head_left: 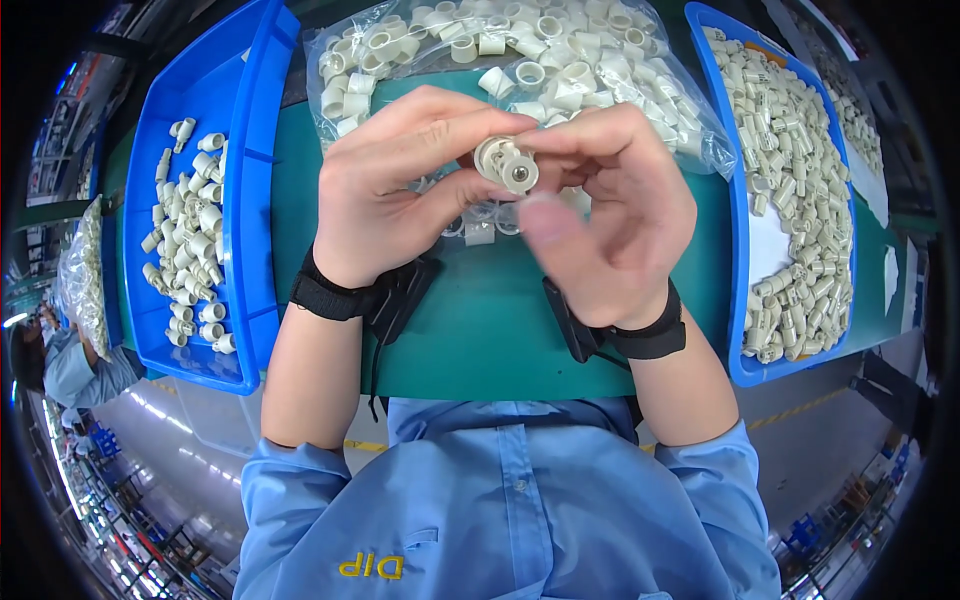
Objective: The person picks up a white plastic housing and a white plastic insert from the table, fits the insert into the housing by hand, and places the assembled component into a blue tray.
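Above the middle of the green table, my left hand (390,185) pinches a small white plastic cylinder (519,174) between thumb and fingers. Its end faces up, with a round metal-looking centre, and a white ring-shaped part (491,156) sits against it on the left. My right hand (625,215) is curled around the other side, its index fingertip touching the piece. The right thumb is smeared by motion just below it. Exactly how the two white parts fit together is hidden by the fingers.
A clear bag (690,135) of white short sleeves lies beyond my hands. At the left a blue tray (250,210) holds several white pieces; at the right another blue tray (741,290) is heaped with slimmer white pieces. The green table (470,350) spans between them. Another person (85,370) is at far left.
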Motion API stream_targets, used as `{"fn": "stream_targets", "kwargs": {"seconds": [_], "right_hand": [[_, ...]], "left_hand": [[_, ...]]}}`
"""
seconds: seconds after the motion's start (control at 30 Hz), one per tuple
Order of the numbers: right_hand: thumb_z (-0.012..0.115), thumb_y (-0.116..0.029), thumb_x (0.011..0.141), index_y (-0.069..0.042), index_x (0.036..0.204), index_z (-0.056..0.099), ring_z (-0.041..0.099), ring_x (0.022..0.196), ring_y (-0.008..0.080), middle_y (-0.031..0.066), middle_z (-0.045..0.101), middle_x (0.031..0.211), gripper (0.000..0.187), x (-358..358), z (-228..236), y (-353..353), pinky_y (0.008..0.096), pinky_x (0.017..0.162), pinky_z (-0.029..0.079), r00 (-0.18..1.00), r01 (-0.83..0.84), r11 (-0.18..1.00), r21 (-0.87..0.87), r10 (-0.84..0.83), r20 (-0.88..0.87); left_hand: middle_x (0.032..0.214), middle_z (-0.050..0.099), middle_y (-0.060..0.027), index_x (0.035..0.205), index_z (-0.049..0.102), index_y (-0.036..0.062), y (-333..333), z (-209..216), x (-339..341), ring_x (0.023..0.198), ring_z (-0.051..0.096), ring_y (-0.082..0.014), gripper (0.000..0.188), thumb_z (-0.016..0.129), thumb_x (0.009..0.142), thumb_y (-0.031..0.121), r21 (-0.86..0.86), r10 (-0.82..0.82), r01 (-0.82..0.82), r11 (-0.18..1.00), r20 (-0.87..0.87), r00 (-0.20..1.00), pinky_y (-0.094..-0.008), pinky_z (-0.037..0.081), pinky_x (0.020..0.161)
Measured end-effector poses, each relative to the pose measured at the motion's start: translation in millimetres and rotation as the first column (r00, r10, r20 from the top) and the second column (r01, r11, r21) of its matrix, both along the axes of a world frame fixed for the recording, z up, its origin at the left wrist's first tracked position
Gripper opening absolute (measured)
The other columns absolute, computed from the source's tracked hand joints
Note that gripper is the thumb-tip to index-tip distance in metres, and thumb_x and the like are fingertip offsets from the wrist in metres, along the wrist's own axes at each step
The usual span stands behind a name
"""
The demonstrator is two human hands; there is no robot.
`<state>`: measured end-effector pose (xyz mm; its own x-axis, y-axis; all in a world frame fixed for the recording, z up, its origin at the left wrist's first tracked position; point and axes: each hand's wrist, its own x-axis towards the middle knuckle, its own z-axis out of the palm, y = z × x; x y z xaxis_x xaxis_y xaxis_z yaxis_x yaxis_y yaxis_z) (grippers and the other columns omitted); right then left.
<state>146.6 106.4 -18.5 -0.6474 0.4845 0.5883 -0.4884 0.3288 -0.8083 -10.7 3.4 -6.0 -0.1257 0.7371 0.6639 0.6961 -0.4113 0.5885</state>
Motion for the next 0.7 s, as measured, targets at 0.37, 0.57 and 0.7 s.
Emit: {"fn": "stream_targets", "kwargs": {"seconds": [0.37, 0.57, 0.7], "right_hand": [[0.08, -0.021, 0.083, -0.001, 0.108, 0.057, 0.059, 0.073, 0.0033, 0.0012, 0.063, 0.083, 0.04, -4.8, 6.9, -1.1, 0.0174, 0.06, 0.045, 0.943, -0.228, 0.911, -0.344, 0.294, 0.154], [0.083, -0.021, 0.081, -0.003, 0.108, 0.057, 0.06, 0.075, 0.0034, 0.0006, 0.063, 0.089, 0.041, -2.8, 11.3, -2.3, 0.0165, 0.06, 0.045, 0.882, -0.359, 0.752, -0.552, 0.468, 0.063], [0.085, -0.019, 0.078, -0.004, 0.107, 0.058, 0.059, 0.075, 0.0031, -0.0002, 0.063, 0.088, 0.043, -2.3, 5.4, -2.1, 0.0158, 0.06, 0.045, 0.892, -0.368, 0.794, -0.483, 0.448, 0.057]], "left_hand": [[0.107, 0.064, -0.0105, 0.103, 0.075, 0.0011, -7.7, 5.7, -3.5, 0.096, 0.062, -0.0213, 0.028, 0.078, 0.075, 0.003, -0.022, -0.033, 0.032, 0.999, -0.033, 0.999, -0.0304, 0.051, 0.081], [0.101, 0.067, -0.0105, 0.103, 0.075, 0.0002, -9.6, 7.1, -5.7, 0.092, 0.063, -0.0203, 0.028, 0.078, 0.076, 0.005, -0.006, -0.08, 0.08, 0.997, -0.007, 0.997, -0.0295, 0.05, 0.078], [0.097, 0.07, -0.0126, 0.103, 0.074, -0.0022, -7.6, 6.3, -8.5, 0.088, 0.064, -0.0204, 0.029, 0.078, 0.075, 0.005, 0.034, -0.118, 0.118, 0.992, 0.005, 0.993, -0.0292, 0.051, 0.075]]}}
